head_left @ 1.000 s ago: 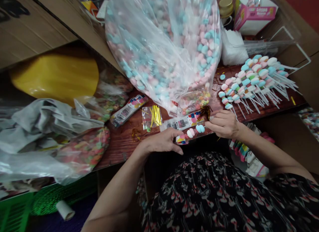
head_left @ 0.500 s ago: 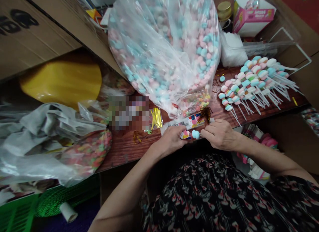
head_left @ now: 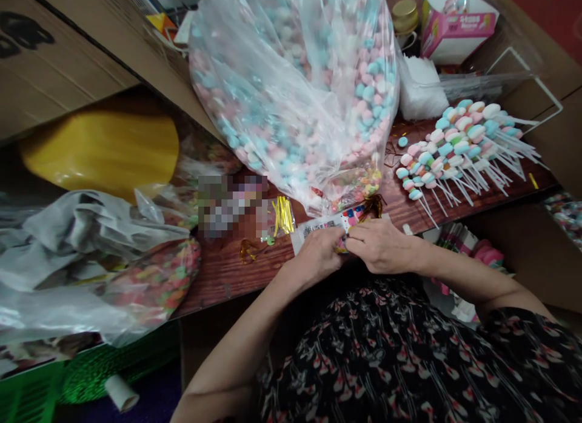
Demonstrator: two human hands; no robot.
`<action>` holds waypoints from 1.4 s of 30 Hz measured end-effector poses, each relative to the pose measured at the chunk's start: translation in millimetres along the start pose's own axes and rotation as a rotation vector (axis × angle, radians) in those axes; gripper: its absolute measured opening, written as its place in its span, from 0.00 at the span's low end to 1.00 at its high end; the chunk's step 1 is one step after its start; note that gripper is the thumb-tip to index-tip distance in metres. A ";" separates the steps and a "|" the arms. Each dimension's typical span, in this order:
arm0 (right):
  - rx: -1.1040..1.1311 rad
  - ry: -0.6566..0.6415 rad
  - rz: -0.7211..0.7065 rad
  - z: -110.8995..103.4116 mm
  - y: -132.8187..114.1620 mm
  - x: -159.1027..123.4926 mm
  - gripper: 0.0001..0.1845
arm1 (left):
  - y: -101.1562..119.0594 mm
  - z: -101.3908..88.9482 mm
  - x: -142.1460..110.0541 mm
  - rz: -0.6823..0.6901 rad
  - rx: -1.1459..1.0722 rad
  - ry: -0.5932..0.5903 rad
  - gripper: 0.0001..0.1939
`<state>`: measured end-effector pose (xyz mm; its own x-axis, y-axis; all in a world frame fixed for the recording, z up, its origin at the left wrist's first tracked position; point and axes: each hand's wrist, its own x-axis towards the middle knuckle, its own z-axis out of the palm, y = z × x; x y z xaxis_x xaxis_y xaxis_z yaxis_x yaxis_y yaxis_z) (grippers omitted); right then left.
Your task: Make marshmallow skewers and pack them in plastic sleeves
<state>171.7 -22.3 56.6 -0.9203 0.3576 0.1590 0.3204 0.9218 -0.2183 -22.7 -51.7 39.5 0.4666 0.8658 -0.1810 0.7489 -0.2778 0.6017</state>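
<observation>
My left hand [head_left: 317, 257] and my right hand [head_left: 379, 247] meet over the table's near edge, with their fingers closed around a small printed wrapper [head_left: 341, 248]. Most of it is hidden by my fingers, and the blue marshmallow seen earlier no longer shows. Under my hands lies a printed plastic strip [head_left: 318, 231]. A tuft of gold twist ties [head_left: 373, 206] sits just beyond my right hand. Finished marshmallow skewers [head_left: 454, 145] in pink, blue and white fan out to the right on the wooden table [head_left: 218, 283].
A huge clear bag of pink and blue marshmallows [head_left: 295, 89] fills the table's back. A packet of gold ties [head_left: 279, 217] lies left of my hands. Bags of colourful candy [head_left: 159, 283] and grey plastic [head_left: 91, 229] crowd the left side. A pink box [head_left: 454, 32] stands behind.
My hands have come closer together and now cover the wrapper and blue marshmallow. My right hand has moved left, and the view has shifted slightly.
</observation>
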 end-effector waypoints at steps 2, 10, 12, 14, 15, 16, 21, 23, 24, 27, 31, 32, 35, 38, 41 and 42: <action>-0.010 -0.016 -0.011 2.7 2.0 2.0 0.09 | -0.2 0.2 -0.5 0.009 -0.060 0.009 0.04; -0.002 0.011 0.097 0.6 16.2 -11.9 0.10 | -11.7 -0.9 -6.2 -0.018 -0.001 0.079 0.08; 0.021 -0.076 0.096 6.4 7.8 -7.5 0.09 | -6.7 7.7 -0.2 -0.020 0.018 0.067 0.03; 0.015 -0.133 0.168 12.8 1.0 -1.9 0.09 | -0.2 13.8 5.9 -0.020 0.009 0.057 0.02; 0.011 -0.146 0.207 15.0 -0.1 0.1 0.09 | 2.5 13.7 7.8 -0.014 -0.015 0.049 0.03; 0.008 -0.150 0.232 16.1 0.8 1.1 0.09 | 4.2 10.7 8.6 -0.002 -0.055 0.043 0.03; -0.010 -0.058 0.175 3.7 23.0 -6.8 0.09 | -6.5 -34.1 -1.3 0.021 -0.396 -0.001 0.32; -0.029 0.003 0.132 -4.1 30.0 -9.1 0.10 | -14.8 -44.7 -6.2 -0.024 -0.528 -0.103 0.25; -0.040 0.028 0.109 -7.0 31.9 -8.6 0.10 | -17.9 -44.5 -7.8 -0.059 -0.598 -0.160 0.22; -0.060 0.074 0.038 -10.1 32.5 -0.6 0.09 | -20.3 -25.0 -8.2 -0.198 -0.838 -0.200 0.20; 0.065 0.228 0.082 -4.3 31.0 13.5 0.09 | -11.8 9.5 -4.4 -0.343 -1.133 0.045 0.21; 0.160 0.331 0.152 -1.7 30.2 15.3 0.10 | -9.4 14.4 -3.5 -0.365 -1.199 0.144 0.21; 0.567 0.669 0.423 9.2 23.9 16.5 0.17 | -4.3 20.1 -1.8 -0.381 -1.305 0.436 0.22; 0.824 0.732 0.501 22.5 10.4 17.0 0.10 | 0.0 20.9 -1.8 -0.365 -1.244 0.510 0.22; 0.844 0.726 0.474 28.9 -3.3 20.9 0.09 | 6.6 21.4 -4.0 -0.344 -1.136 0.426 0.23; 0.839 0.747 0.473 28.9 -6.5 22.7 0.11 | 8.9 20.7 -5.2 -0.330 -1.116 0.395 0.23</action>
<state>142.2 -24.4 33.8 -0.3075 0.8851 0.3494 0.0898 0.3925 -0.9153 -8.7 -67.3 29.7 0.0107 0.9475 -0.3195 -0.0999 0.3189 0.9425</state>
